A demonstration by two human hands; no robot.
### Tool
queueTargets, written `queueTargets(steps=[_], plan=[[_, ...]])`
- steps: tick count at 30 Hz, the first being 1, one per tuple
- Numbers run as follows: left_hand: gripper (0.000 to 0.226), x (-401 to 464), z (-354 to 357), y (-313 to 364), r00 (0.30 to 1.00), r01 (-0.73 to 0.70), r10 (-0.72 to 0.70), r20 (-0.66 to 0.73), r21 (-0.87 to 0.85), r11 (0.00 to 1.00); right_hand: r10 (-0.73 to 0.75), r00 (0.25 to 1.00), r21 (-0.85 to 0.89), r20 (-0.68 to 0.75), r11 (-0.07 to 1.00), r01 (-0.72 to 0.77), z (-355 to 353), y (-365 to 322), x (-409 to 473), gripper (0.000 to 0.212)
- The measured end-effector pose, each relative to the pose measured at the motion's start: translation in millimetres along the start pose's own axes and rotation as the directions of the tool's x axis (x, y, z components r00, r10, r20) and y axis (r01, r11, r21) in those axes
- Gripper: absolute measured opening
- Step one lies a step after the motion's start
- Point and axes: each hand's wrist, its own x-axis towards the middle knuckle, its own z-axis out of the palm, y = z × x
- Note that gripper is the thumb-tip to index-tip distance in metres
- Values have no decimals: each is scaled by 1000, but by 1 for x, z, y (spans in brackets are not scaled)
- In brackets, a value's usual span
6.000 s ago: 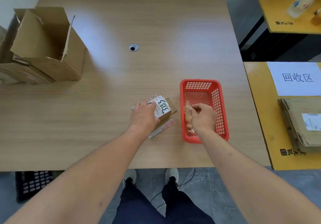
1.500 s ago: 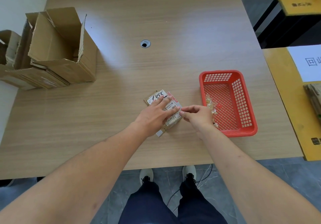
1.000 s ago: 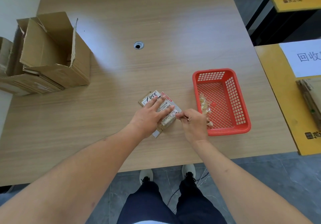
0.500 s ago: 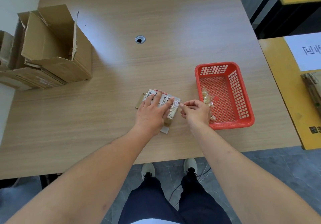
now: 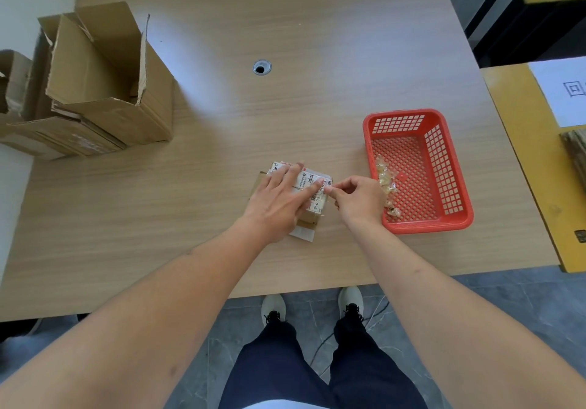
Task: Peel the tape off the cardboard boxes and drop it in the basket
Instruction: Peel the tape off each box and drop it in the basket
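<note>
Two hands work one small box beside basket.

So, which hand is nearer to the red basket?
Right. The right hand is just beside the red basket; the left hand presses the small box, farther away.

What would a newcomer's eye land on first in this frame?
Probably the red basket at the table's right, crumpled tape inside. Next, the small labelled box at centre: left hand pressing it flat, right hand picking at its right edge.
</note>
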Motion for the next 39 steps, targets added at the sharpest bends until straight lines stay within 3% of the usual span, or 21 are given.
queueTargets(steps=[3, 8, 15, 20, 24, 28, 32, 39], plan=[[52, 2, 6, -5, 999, -18, 18, 31, -14, 1000, -26, 999, -57, -21, 998, 25, 4, -3, 1, 22], [53, 2, 16, -3, 997, 62, -60, 40, -48, 997, -19, 1000, -7, 21, 1000, 19, 5, -6, -2, 22], [53, 10, 15, -2, 987, 155, -151, 53, -86, 984, -289, 957, -127, 26, 948, 290, -6, -2, -17, 21], [53, 8, 13, 5, 981, 193, -185, 63, -137, 972, -168, 984, 32, -61, 985, 171, -7, -5, -9, 18], [52, 8, 9, 8, 976, 214, -203, 83, -151, 965, -110, 993, 218, -38, 969, 115, -10, -10, -1, 31], [52, 6, 8, 11, 975, 219, -208, 80, -159, 963, -158, 985, 147, 70, 978, 147, -8, -13, 4, 10], [52, 7, 6, 11, 973, 226, -214, 87, -175, 958, -140, 988, 65, 73, 989, 135, -5, -15, 6, 26], [52, 7, 7, 14, 966, 257, -243, 94, -199, 946, -182, 983, -45, 30, 982, 183, 7, -22, 0, 12]])
